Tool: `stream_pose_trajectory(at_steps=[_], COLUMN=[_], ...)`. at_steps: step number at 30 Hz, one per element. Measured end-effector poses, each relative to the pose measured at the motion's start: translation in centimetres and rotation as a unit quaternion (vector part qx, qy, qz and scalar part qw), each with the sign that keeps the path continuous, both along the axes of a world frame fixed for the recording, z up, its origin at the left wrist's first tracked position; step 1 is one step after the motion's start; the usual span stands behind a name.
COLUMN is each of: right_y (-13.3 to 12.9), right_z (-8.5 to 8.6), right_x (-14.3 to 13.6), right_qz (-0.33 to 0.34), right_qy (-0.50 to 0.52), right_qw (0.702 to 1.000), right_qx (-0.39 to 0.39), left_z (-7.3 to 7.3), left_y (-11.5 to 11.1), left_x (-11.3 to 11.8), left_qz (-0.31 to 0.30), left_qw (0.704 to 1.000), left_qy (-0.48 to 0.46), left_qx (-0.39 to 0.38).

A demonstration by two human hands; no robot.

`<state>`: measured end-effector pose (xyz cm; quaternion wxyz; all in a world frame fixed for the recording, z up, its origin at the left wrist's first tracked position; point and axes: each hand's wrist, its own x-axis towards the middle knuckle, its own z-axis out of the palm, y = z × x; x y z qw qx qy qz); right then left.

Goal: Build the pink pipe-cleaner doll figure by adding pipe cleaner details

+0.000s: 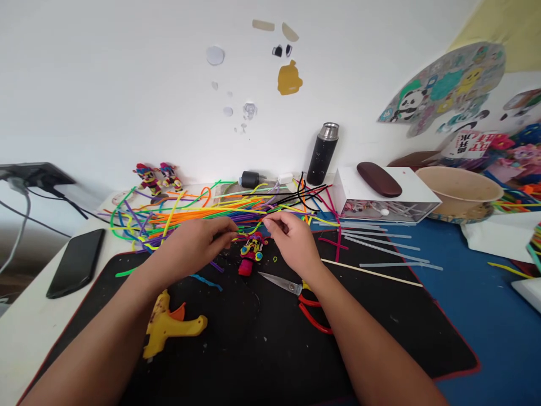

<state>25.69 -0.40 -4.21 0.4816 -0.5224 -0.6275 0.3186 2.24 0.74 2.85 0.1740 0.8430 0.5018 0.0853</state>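
My left hand (203, 239) and my right hand (293, 239) are both closed in a pinch, a short way apart. Between their fingertips runs a thin yellow-green pipe cleaner (255, 228). Just below it on the black mat (228, 349) lies a small pipe-cleaner figure (252, 251) in pink, yellow, black and blue. Scissors (291, 286) with red and yellow handles lie near my right wrist, partly covered by the forearm. A yellow glue gun (169, 327) lies beside my left forearm, which hides part of it.
A heap of coloured pipe cleaners (203, 213) spreads behind my hands. Two finished figures (147, 176) stand at the back left, near a phone (76, 262). Glue sticks (389, 248), a black flask (323, 153), a white box (389, 194) and a bowl (459, 183) are to the right.
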Motion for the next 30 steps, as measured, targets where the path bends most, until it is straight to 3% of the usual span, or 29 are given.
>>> stream_pose_trajectory(at_steps=[5, 10, 20, 30], right_y=[0.1, 0.2, -0.3, -0.8], right_z=[-0.6, -1.0, 0.0, 1.4], right_x=[-0.3, -0.6, -0.7, -0.8], right_qz=[0.037, 0.042, 0.056, -0.005], right_qy=[0.057, 0.034, 0.098, 0.158], right_qw=[0.997, 0.998, 0.993, 0.987], right_qx=[-0.026, -0.035, -0.027, -0.024], left_z=[0.6, 0.4, 0.5, 0.9], left_y=[-0.1, -0.3, 0.1, 0.9], left_x=[0.2, 0.2, 0.0, -1.1], left_qz=[0.005, 0.004, -0.003, 0.025], left_qw=[1.000, 1.000, 1.000, 0.998], left_qy=[-0.006, -0.014, -0.028, -0.049], left_qx=[0.004, 0.011, 0.007, 0.036])
